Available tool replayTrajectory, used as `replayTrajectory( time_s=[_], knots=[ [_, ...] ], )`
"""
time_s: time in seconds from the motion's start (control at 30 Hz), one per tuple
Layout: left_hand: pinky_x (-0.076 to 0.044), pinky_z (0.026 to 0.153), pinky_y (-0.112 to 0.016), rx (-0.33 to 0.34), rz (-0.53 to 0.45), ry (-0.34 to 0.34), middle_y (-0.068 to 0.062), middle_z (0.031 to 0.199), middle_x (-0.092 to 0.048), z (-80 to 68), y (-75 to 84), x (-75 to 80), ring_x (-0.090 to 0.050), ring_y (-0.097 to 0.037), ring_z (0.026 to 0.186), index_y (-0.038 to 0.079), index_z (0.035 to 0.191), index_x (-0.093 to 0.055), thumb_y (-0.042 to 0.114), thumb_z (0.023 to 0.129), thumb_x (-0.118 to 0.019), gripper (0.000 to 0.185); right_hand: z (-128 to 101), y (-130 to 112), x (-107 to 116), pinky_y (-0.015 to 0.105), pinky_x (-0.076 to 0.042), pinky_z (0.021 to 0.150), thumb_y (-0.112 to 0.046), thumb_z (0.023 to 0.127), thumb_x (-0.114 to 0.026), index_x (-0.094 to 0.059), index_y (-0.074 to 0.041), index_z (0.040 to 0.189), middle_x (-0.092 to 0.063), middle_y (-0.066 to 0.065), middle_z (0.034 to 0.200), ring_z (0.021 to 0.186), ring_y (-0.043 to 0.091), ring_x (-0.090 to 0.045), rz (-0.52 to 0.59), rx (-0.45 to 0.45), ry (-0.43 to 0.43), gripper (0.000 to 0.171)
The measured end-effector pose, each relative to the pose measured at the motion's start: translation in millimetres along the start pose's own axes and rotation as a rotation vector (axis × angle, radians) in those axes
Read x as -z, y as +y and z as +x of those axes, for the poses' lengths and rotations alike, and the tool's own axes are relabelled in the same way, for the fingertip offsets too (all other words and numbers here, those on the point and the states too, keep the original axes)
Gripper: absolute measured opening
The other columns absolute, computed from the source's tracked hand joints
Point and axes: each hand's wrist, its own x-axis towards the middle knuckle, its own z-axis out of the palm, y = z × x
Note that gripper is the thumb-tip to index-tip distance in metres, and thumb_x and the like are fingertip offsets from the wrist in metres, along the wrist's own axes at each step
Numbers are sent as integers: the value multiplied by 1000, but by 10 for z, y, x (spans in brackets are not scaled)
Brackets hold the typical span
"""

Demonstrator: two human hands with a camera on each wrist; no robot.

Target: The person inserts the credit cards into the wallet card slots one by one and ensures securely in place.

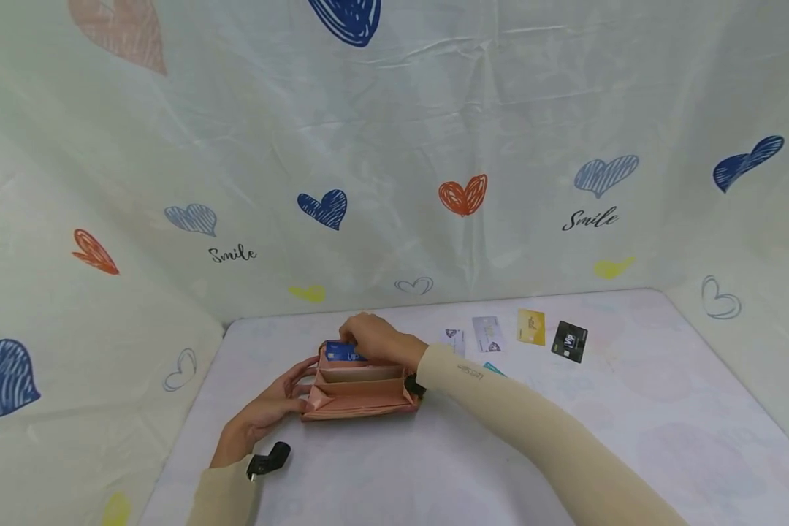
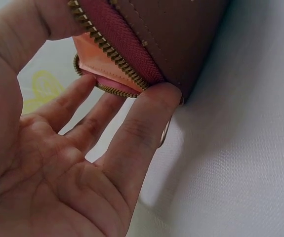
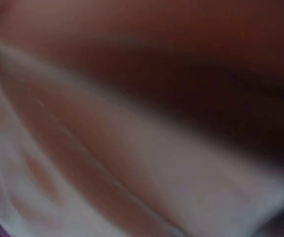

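A pink zip-around wallet (image 1: 361,403) lies open on the table, its inner compartments facing up. My left hand (image 1: 271,406) grips its left end, with the thumb at the near corner and the fingers farther back. In the left wrist view, that hand's fingers spread along the brass-toothed zipper (image 2: 113,54) of the wallet. At the far side, my right hand (image 1: 378,337) pinches a blue VIP card (image 1: 343,351), which stands partly in the rear section. The right wrist view is blurred, filled by the wallet's lining (image 3: 146,163); the right fingertips are hidden there.
To the right lie a white card (image 1: 454,340), a silver card (image 1: 489,334), a gold card (image 1: 531,326) and a black VIP card (image 1: 570,341). The right sleeve partly covers a teal card (image 1: 493,368). A heart-printed cloth wall (image 1: 394,248) rises behind the table (image 1: 631,438).
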Motion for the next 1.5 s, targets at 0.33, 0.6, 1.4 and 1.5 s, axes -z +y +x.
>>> replayTrajectory(
  time_s=[0.33, 0.6, 1.4, 1.5],
  knots=[
    [-52, 95, -29, 11, 28, 11, -29, 166, -19, 22, 31, 6, -54, -20, 126, 4, 169, -13, -2, 88, -74, 102, -71, 55, -24, 25, -52, 78, 6, 96, -67, -75, -10, 131, -73, 5, 114, 101, 17, -69, -64, 39, -48, 40],
    [-53, 95, -29, 18, 26, 20, -29, 166, -19, 39, 11, 36, -55, -20, 126, 5, 169, -12, -3, 87, -74, 103, -112, 30, 44, 24, -38, 73, -7, 107, -58, -71, -15, 140, -59, 0, 105, 85, 11, -47, -194, 121, -154, 36],
    [-53, 94, -29, 42, 18, 33, -30, 167, -18, 17, -9, 7, -55, -19, 124, 5, 169, -12, -2, 87, -76, 104, -860, 485, 296, 32, -57, 94, -6, 102, -68, -67, 1, 136, -70, 20, 128, 114, 29, -69, 403, 116, 133, 35],
    [-53, 94, -29, 43, 13, 33, -29, 166, -20, 10, 4, 2, -55, -20, 125, 5, 169, -12, -2, 88, -76, 103, -1097, 635, 318, 37, -58, 93, -5, 101, -70, -69, 2, 132, -71, 20, 127, 112, 30, -69, 408, 78, 214, 32]
  ],
)
